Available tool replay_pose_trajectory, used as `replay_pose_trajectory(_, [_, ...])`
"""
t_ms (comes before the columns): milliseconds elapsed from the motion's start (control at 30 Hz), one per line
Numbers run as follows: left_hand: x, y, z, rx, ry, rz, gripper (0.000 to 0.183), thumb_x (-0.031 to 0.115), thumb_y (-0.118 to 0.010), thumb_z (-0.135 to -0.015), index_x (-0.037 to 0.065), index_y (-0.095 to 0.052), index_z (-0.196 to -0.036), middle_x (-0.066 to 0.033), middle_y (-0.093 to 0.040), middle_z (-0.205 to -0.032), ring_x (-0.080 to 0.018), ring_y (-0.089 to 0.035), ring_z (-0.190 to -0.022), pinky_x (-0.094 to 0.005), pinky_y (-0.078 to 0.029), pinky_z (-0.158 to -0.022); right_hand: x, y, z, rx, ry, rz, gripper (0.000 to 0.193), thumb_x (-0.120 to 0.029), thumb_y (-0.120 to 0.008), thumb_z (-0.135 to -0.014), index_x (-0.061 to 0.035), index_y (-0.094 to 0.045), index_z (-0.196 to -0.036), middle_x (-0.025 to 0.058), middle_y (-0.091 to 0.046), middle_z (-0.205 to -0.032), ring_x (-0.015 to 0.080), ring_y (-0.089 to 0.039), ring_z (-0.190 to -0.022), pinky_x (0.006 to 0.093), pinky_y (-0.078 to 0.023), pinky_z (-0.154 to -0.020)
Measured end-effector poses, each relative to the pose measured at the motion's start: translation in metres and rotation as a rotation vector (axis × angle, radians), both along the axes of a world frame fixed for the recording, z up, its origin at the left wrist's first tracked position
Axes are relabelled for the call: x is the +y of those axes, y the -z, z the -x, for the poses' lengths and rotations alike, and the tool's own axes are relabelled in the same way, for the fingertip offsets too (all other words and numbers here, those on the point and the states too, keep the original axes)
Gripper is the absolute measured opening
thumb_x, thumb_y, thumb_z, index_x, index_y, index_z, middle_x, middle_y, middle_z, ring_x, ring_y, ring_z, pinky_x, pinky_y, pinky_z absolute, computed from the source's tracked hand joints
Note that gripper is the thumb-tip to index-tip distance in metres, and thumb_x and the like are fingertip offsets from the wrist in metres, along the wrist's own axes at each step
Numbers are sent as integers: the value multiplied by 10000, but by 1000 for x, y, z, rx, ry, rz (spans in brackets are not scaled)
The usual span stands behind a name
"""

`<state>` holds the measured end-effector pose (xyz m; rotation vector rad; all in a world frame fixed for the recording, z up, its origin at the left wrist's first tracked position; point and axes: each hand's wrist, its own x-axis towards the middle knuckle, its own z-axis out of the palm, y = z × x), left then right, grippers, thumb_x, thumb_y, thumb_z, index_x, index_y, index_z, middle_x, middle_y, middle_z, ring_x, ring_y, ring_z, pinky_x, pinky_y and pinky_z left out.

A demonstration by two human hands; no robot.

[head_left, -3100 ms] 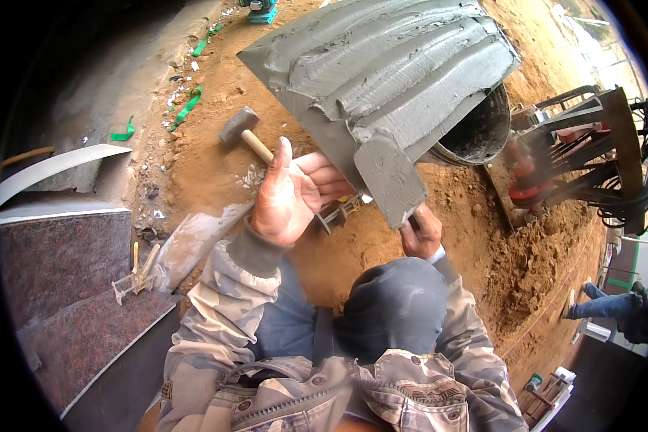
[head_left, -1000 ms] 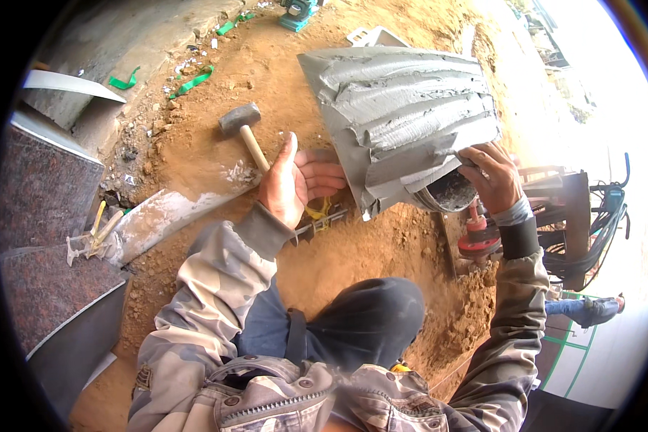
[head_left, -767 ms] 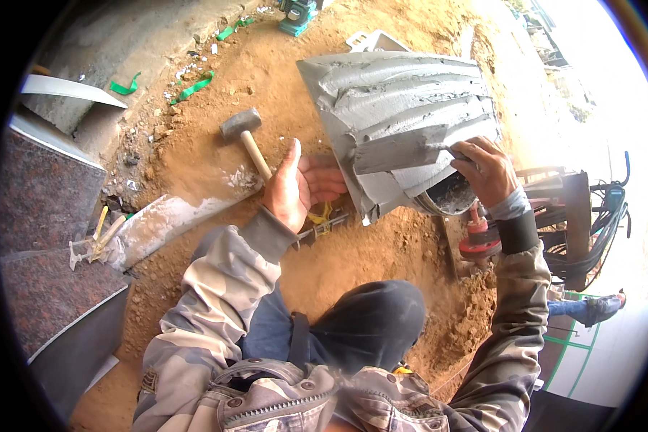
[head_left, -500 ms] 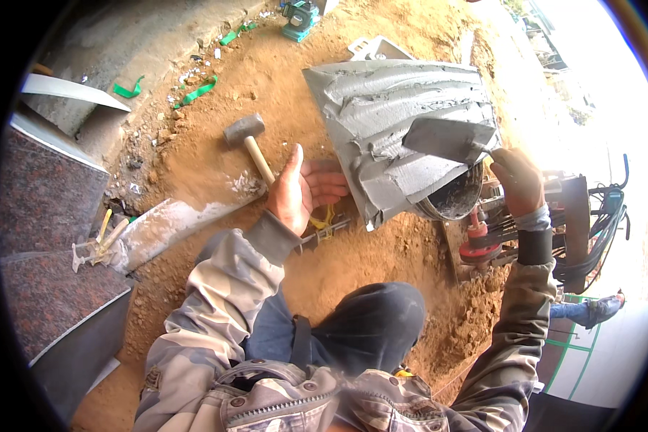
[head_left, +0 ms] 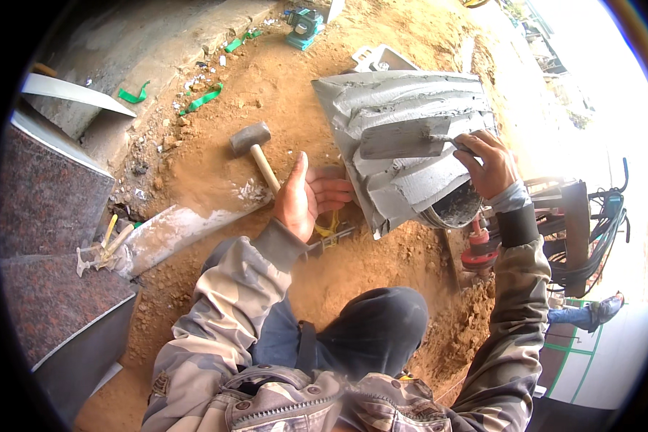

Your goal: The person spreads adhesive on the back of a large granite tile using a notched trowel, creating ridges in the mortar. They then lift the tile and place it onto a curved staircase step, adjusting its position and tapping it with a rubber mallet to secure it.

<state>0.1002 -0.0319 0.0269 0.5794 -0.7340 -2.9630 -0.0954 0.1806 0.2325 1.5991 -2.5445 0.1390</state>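
My right hand [head_left: 489, 164] is closed round the handle of a pointing trowel [head_left: 403, 139]. Its grey blade lies over wet grey mortar [head_left: 399, 101], which is spread in thick ridges across a flat slab. Beneath the slab's near right corner shows the mouth of a dark bucket [head_left: 457, 205], holding grey residue. At the slab's left edge my left hand [head_left: 306, 198] is open, thumb up and fingers stretched toward that edge; whether the fingertips touch it I cannot tell. A mallet [head_left: 265, 164] with a grey head and wooden handle lies just beyond my left hand.
Polished reddish-brown stone slabs [head_left: 50, 194] stand at left, near a dusty white board [head_left: 183, 234]. A teal power tool [head_left: 304, 29] and green strap scraps [head_left: 201, 99] lie farther off. At right are a red-wheeled tool [head_left: 478, 252], coiled black cables [head_left: 605, 223] and another person's leg [head_left: 572, 315].
My right hand has moved the trowel to the left across the mortar, and its blade now lies more level. My left hand stays open beside the slab's edge.
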Motion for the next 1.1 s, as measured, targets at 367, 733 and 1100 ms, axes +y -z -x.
replay_pose_trajectory(367, [-3, 14, 11, -42, -22, 0, 781, 703, -421, -947, -21, -569, -1200, -165, -702, -965, -285, -686, -880, -390, -528, -819, 69, -29, 24, 77, 255, 41, 185, -107, -718, -864, -1, -698, -1014, 149, -688, -936, 322, -670, -845, 377, -529, -777])
replay_pose_trajectory(733, [6, 43, 42, -109, 63, -18, 781, 716, -387, -941, 19, -548, -1255, -121, -661, -1131, -255, -624, -1002, -414, -465, -902, 35, -35, -24, 178, 227, -136, 154, -133, -670, -886, -39, -700, -1003, 103, -648, -868, 272, -628, -749, 373, -538, -693])
replay_pose_trajectory(1100, [10, 50, 73, -76, 5, -184, 608, 553, -401, -1006, 61, -548, -1333, -148, -617, -1299, -316, -596, -1171, -474, -486, -997, 216, -48, 84, 68, 1121, 16, 347, -334, -667, -914, -1, -735, -982, 229, -712, -945, 353, -692, -930, 434, -522, -852])
